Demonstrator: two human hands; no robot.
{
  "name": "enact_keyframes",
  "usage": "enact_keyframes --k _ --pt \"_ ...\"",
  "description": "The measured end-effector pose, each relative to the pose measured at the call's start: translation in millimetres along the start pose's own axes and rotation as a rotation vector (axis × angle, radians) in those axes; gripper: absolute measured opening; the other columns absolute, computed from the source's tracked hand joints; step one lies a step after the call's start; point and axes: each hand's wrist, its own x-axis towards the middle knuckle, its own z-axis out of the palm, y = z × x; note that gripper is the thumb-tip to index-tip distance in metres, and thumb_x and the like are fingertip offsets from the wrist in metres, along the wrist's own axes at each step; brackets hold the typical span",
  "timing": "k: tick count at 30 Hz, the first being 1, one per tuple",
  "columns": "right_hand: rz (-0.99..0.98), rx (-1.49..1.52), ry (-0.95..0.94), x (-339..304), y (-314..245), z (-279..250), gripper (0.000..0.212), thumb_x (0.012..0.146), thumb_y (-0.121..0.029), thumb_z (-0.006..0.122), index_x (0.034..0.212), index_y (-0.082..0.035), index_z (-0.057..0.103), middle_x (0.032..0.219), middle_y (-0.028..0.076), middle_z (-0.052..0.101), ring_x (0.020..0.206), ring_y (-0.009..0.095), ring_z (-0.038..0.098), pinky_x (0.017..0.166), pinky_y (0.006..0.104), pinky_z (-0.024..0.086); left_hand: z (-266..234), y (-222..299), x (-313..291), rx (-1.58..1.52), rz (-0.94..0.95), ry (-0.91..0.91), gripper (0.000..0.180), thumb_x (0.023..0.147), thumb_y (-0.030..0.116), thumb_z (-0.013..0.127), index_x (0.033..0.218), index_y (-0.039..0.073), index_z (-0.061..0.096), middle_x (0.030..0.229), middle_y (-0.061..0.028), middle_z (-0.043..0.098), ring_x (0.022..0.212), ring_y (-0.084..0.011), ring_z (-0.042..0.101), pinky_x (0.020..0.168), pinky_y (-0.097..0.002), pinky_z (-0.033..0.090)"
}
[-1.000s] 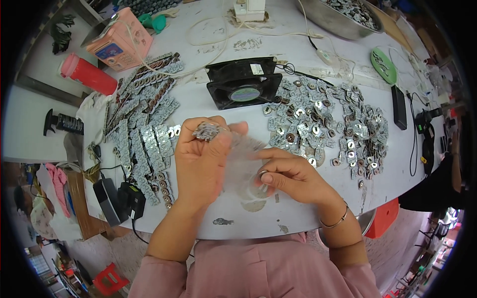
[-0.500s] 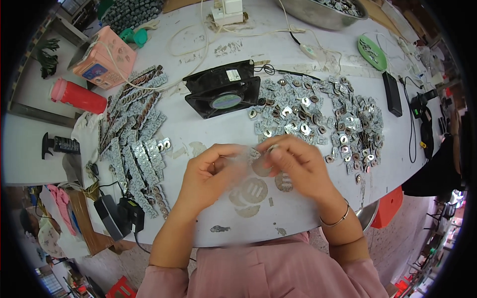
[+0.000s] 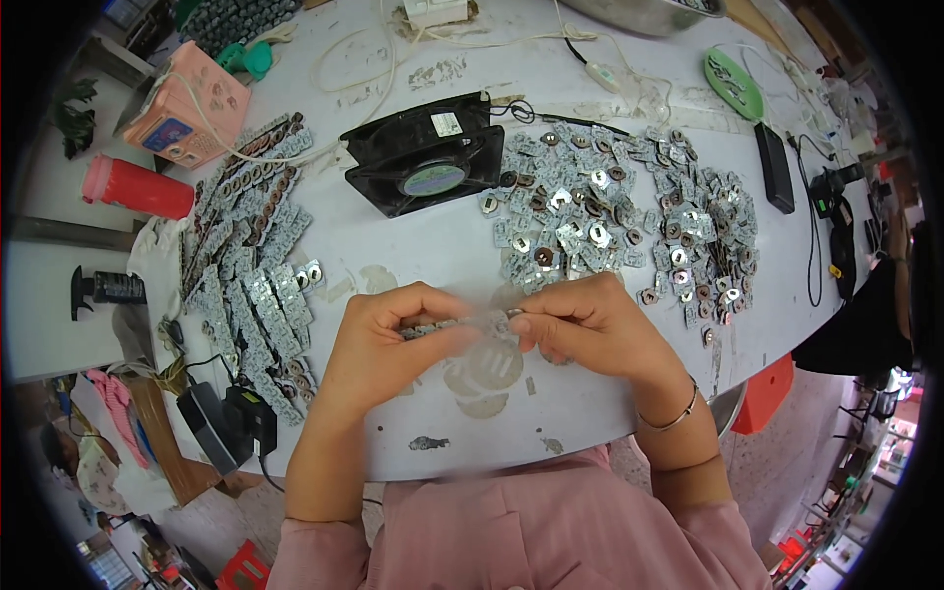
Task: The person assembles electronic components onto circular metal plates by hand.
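My left hand [image 3: 379,344] is closed around a short row of small grey metal pieces [image 3: 418,331], held above the table. Facing it, my right hand [image 3: 602,324] pinches a small part between thumb and fingertips at the row's right end; blur there hides the part's shape. Farther right lies a loose heap of small metal pieces [image 3: 580,211], many with a brown or shiny round centre. Stacked rows of similar pieces [image 3: 270,305] lie to the left.
A black fan [image 3: 433,162] stands beyond my hands. Pink box-shaped device [image 3: 187,108], red bottle [image 3: 143,187] and black adapters [image 3: 236,428] line the left side. A green tray [image 3: 733,84] and black bar [image 3: 775,167] lie at the right; white cables cross the back.
My left hand now shows a row of metal pieces between its fingers. Both hands have drawn a little nearer to me, still meeting fingertip to fingertip. The view has shifted slightly.
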Motion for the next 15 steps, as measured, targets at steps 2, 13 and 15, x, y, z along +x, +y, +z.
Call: enact_keyframes --k 2,13,15 --pt "0.025 0.014 -0.099 -1 4 -2 0.016 0.091 -0.016 0.063 0.084 -0.003 0.069 0.063 0.0 0.061 0.056 0.004 0.053 0.05 0.0221 0.041 -1 0 -1 -0.002 -0.018 -0.065 0.017 0.079 0.002 0.073 0.096 -0.002 0.07 0.086 -0.0044 0.072 0.079 -0.0077 0.065 0.07 -0.021 0.051" --pt "0.059 0.074 -0.035 1 8 7 0.016 0.091 -0.016 0.064 0.086 -0.002 0.071 0.065 0.001 0.064 0.053 0.004 0.056 0.045 0.0206 0.044 -1 -2 -5 -0.019 -0.07 -0.053 0.018 0.079 0.002 0.073 0.096 -0.003 0.069 0.085 -0.0051 0.072 0.077 -0.008 0.065 0.068 -0.0215 0.051" --pt "0.046 0.069 -0.07 1 6 8 0.016 0.091 -0.016 0.065 0.085 -0.002 0.07 0.065 0.001 0.064 0.053 0.004 0.056 0.045 0.0207 0.044 0 -2 -4 -0.004 -0.068 -0.07 0.017 0.08 0.002 0.073 0.096 -0.003 0.069 0.085 -0.0052 0.072 0.078 -0.0084 0.066 0.068 -0.0216 0.051"
